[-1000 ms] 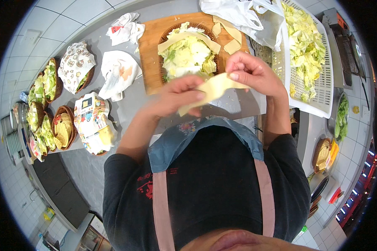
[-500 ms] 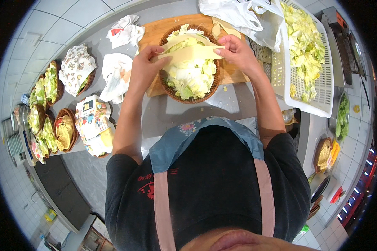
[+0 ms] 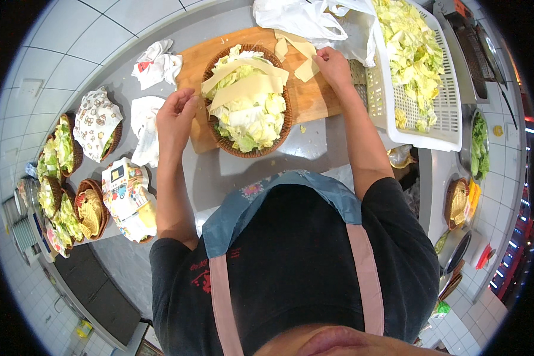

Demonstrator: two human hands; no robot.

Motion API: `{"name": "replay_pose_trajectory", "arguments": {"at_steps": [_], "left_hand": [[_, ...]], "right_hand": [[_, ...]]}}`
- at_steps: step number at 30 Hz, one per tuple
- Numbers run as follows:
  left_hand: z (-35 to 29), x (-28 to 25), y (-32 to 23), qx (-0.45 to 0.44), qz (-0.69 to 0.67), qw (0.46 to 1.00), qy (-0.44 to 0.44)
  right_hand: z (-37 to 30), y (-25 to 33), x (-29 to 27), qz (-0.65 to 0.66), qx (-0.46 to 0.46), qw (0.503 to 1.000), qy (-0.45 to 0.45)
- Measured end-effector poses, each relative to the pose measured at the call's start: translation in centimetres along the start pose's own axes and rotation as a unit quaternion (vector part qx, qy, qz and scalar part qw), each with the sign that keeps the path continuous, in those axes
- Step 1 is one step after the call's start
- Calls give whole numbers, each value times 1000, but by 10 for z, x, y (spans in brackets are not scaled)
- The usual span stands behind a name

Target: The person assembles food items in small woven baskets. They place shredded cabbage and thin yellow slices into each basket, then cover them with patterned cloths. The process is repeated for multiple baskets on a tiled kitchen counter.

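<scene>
A round brown wicker basket (image 3: 286,121) on the wooden cutting board (image 3: 197,74) is heaped with chopped cabbage (image 3: 258,118). Two pale yellow flat strips, like tofu skin (image 3: 246,90), lie across the cabbage. My left hand (image 3: 177,110) is just left of the basket, its fingers loosely bent and apart from the thumb, holding nothing. Over the board's right part, my right hand (image 3: 333,64) has its thumb and fingertips closed at the edge of another pale yellow strip (image 3: 304,50). A smaller yellow piece (image 3: 281,50) lies beside that strip.
A white plastic crate (image 3: 442,139) of chopped cabbage stands right, with a white plastic bag (image 3: 302,18) at its far left. Crumpled white cloths (image 3: 157,64) and cloth-covered baskets (image 3: 98,121) are left. More filled baskets (image 3: 71,139) line the left end.
Both hands have let go of the strip, which now rests on the cabbage. My left hand has drawn left; my right has reached another strip on the board. The whole view has shifted slightly.
</scene>
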State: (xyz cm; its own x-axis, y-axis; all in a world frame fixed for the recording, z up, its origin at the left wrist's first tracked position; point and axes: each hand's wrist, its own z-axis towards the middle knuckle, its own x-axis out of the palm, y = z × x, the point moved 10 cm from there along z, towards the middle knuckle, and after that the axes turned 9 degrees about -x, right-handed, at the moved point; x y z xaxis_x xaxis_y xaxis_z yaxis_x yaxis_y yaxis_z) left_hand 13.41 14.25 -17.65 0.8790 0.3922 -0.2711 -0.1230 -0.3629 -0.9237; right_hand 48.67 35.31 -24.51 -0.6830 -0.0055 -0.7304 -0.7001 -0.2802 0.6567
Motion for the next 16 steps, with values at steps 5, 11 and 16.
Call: {"name": "replay_pose_trajectory", "arguments": {"at_steps": [5, 11, 16], "left_hand": [[-5, -11, -6, 25, -29, 999, -4], [-13, 7, -21, 38, -47, 998, 34], [-18, 12, -24, 41, -50, 997, 47]], "right_hand": [[-10, 13, -8, 106, 30, 993, 39], [-18, -6, -12, 82, 52, 995, 39], [-32, 2, -2, -57, 38, 989, 128]]}}
